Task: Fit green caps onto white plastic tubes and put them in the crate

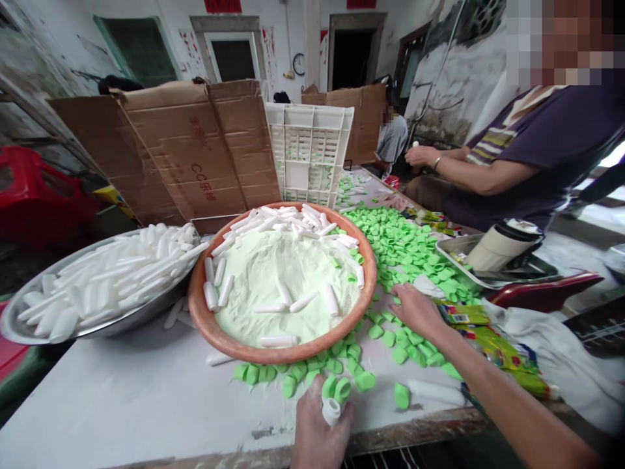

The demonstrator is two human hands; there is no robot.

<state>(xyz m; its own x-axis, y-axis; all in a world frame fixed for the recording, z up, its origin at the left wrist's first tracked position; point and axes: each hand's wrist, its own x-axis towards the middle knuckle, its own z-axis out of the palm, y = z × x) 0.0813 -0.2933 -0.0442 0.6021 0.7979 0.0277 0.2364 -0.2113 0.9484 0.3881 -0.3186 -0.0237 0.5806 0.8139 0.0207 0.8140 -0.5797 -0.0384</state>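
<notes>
My left hand (319, 433) rests at the table's front edge, closed round a small white plastic bottle (331, 410) whose open mouth points up. Loose green caps (342, 389) lie right against its fingers. Out to the right, my right hand (415, 309) has its fingertips pinched on a green cap among a spread of green caps (405, 244). Between and beyond the hands stands a round terracotta-coloured basin (283, 355), holding pale green powder (273, 260) with white bottles lying in it. Another white bottle (437, 392) lies near the front edge, beside a green cap.
At left, a metal bowl (117, 324) is heaped with white bottles. Behind the basin stand a cardboard sheet (195, 150) and a white plastic crate (308, 153). On the right are a metal tray (446, 247) with a cup, yellow-green packets (502, 345) and a seated person (527, 143).
</notes>
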